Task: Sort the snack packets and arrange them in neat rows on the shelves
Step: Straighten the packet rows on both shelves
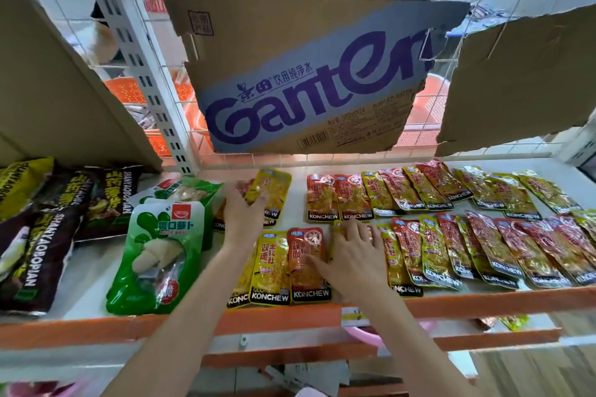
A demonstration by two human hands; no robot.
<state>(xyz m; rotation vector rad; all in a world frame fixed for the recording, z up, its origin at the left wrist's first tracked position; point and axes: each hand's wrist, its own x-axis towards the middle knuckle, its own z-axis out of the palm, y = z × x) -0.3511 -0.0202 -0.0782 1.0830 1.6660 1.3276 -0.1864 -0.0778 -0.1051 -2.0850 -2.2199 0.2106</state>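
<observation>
Left hand (240, 206) at far row, fingers curled around a yellow packet (274, 188) and a red one partly hidden behind. Right hand (350, 248) flat on near row, fingers spread and relaxed, thumb touching a red packet (306, 263), fingertips on a yellow one mostly hidden beneath. Yellow packet (270, 267) just left of that red one. Red and yellow packets (451, 222) overlapping in two rows across right of white shelf (84, 296). Green pouches (158, 251) left of hands, dark bags (48, 235) farther left. Cardboard box (306, 74) hanging above, torn card (522, 74) to right.
</observation>
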